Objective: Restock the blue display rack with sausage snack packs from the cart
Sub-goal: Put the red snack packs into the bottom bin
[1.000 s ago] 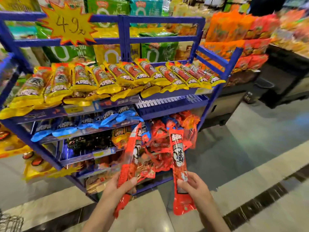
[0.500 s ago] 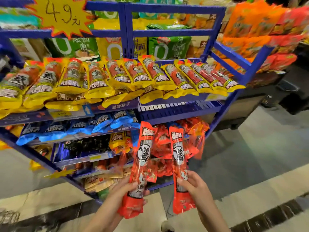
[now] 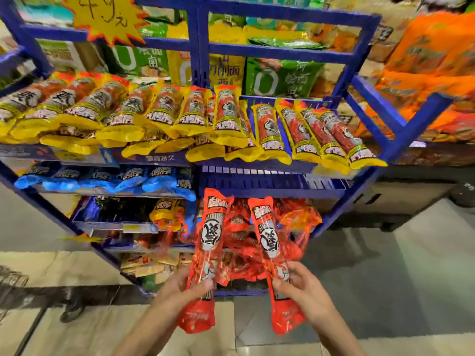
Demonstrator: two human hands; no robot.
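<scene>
Each hand holds one long red sausage pack upright in front of the blue display rack (image 3: 365, 124). My left hand (image 3: 180, 291) grips the lower part of the left red pack (image 3: 209, 242). My right hand (image 3: 305, 291) grips the lower part of the right red pack (image 3: 270, 242). Both packs point up toward an empty slatted shelf section (image 3: 272, 183) on the rack's right side. Behind them a heap of red packs (image 3: 298, 222) fills the tier below. Yellow sausage packs (image 3: 180, 116) line the top tier and blue packs (image 3: 102, 178) lie on the left of the second tier.
A yellow starburst price sign (image 3: 108, 16) hangs on the rack's top rail. Green and yellow bags (image 3: 280, 78) stand behind the rack, orange bags (image 3: 431, 73) at the right. Tiled floor (image 3: 411, 265) lies right of the rack. A shoe (image 3: 72, 312) shows at lower left.
I have moved closer to the rack. The left pack has swung from tilted to upright, and both packs have risen toward the empty shelf section.
</scene>
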